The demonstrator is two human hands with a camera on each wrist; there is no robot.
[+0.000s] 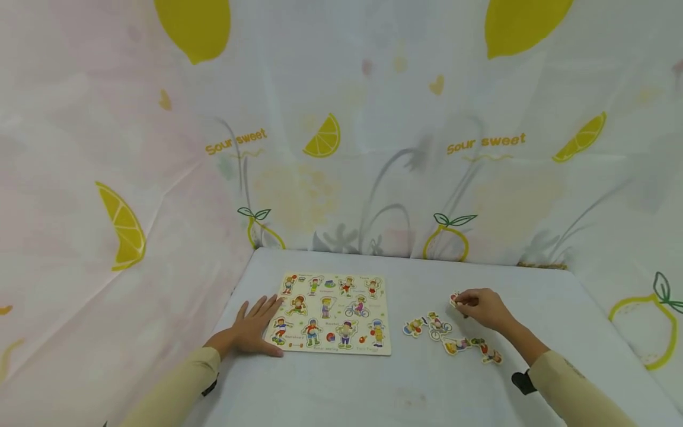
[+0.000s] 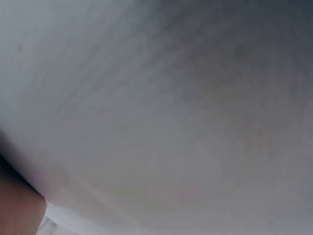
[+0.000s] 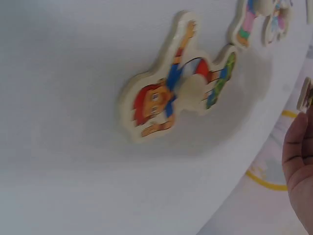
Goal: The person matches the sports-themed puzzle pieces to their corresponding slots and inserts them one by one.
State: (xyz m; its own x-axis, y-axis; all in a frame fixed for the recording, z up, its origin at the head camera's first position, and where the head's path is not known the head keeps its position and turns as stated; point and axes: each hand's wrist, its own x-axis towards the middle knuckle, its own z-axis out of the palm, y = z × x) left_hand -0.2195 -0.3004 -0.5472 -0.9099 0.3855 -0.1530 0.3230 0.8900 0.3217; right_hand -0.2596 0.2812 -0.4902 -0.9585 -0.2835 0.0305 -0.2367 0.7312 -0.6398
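A flat wooden puzzle board with printed sports figures lies on the table's left half. My left hand rests palm down on its left edge, fingers spread; the left wrist view catches only a bit of skin over white cloth. On the right side, my right hand pinches a small puzzle piece between thumb and fingers, its picture partly hidden. Nearer the body lie several loose pieces, among them a cyclist piece and a red-haired skateboarder piece with a round knob.
A white cloth covers the table. Walls of lemon-printed fabric rise behind it and at both sides. Two more loose pieces, a yellowish one and a slanted one, lie beside the cyclist.
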